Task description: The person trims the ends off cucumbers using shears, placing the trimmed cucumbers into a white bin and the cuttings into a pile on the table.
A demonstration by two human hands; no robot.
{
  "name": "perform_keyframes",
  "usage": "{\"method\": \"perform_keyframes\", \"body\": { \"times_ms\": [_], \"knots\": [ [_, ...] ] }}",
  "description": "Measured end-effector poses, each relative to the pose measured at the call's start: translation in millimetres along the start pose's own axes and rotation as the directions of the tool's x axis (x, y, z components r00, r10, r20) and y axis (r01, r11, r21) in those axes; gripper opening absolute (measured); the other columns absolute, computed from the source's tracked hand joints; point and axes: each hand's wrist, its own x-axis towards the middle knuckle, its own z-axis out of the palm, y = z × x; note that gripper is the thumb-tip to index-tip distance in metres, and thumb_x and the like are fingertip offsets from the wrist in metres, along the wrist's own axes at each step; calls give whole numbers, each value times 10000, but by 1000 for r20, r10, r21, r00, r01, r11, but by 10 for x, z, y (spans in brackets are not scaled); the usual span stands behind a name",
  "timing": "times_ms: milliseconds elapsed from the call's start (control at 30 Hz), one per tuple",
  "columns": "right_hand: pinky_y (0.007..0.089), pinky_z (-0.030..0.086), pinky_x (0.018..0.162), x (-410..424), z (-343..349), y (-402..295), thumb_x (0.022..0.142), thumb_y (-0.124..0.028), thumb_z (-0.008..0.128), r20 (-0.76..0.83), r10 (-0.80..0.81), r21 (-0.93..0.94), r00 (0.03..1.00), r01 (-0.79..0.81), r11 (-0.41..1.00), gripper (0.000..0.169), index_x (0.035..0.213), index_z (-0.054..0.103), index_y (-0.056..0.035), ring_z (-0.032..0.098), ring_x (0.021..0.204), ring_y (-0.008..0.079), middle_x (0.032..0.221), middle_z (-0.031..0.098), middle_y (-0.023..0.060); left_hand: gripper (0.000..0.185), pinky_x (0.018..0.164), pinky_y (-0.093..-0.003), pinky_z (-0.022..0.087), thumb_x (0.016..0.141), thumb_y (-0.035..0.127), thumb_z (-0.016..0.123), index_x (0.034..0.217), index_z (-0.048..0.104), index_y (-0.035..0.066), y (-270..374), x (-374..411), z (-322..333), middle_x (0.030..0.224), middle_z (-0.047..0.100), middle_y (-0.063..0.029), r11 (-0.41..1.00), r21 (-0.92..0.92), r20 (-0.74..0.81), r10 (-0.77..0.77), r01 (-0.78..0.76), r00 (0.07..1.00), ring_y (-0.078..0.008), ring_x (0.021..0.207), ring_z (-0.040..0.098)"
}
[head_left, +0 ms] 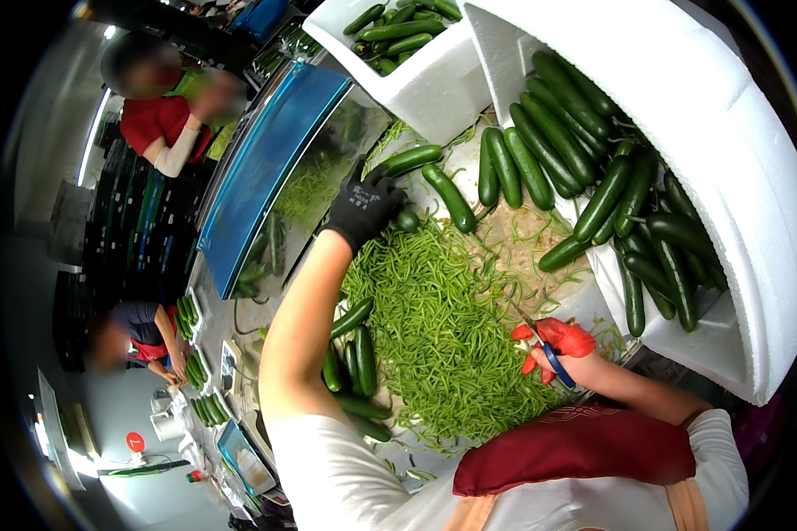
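My left hand (364,206), in a black knit glove, reaches over the far side of the work surface, by a cucumber (412,160) that runs out from beyond its fingers. Another cucumber (406,220) shows its end under the hand; whether the fingers grip either one is hidden. My right hand (558,345), partly covered in red, is closed around scissors (552,360) with blue handles, their blades pointing away from me. Between the two hands spreads a heap of thin green trimmings (445,325). One loose cucumber (449,198) lies beyond the heap.
At the right, a large white foam box (697,362) lies tipped with many cucumbers. A second foam box (432,86) of cucumbers stands at the back. More cucumbers (365,360) lie left of the heap, near a blue-edged clear panel (272,179). Two people (166,126) are at the far left.
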Motion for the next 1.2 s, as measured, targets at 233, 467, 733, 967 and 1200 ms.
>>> {"method": "perform_keyframes", "body": {
  "times_ms": [233, 467, 733, 967, 1200],
  "knots": [
    [242, 472, 502, 5, 23, -41, 951, -99, 524, -12, 14, -4, 1000, -15, 1000, 357, 1304, 491, -50, 555, 542, 92, 800, 650, 91, 487, 1134, -550, 240, 786, 251, 655, 1253, 519, 219, 473, 481, -159, 1295, 567, -25, 961, -207, -226, 136, -185, 964, -270, 1295, 469],
    [239, 471, 525, -105, 26, -35, 950, -108, 520, -11, -13, 15, 1000, 13, 1000, 369, 1312, 486, -50, 556, 552, 94, 824, 662, 97, 774, 1090, -561, 282, 607, 338, 808, 1290, 486, 167, 552, 603, -293, 1132, 591, -96, 952, -291, 135, 136, -92, 981, -313, 1152, 538],
    [255, 502, 584, -115, 69, -69, 940, -91, 537, -19, -92, 40, 996, 93, 995, 403, 1330, 448, -47, 603, 707, 112, 975, 658, 118, 944, 1012, -507, 337, 623, 379, 763, 1423, 354, 88, 868, 140, -491, 1106, 584, -157, 832, -485, 75, -267, 270, 961, -368, 1007, 543],
    [271, 534, 763, -25, 63, -166, 913, -35, 543, -48, -287, -69, 957, 284, 956, 467, 1361, 414, -13, 610, 850, 121, 995, 648, 100, 916, 885, -457, 420, 642, 307, 754, 1422, 356, 38, 1571, -459, -981, 1056, 590, -187, 657, -691, -93, -494, 301, 864, -349, 965, 558],
    [242, 503, 578, -145, 101, -327, 923, -83, 572, -38, -138, -138, 990, 131, 982, 348, 1260, 502, -34, 607, 675, 95, 891, 654, 77, 933, 873, -456, 421, 646, 338, 770, 1422, 357, 24, 2063, -749, -1193, 1050, 600, -180, 625, -685, 4, -511, 374, 860, -346, 960, 561]
  ]
}}
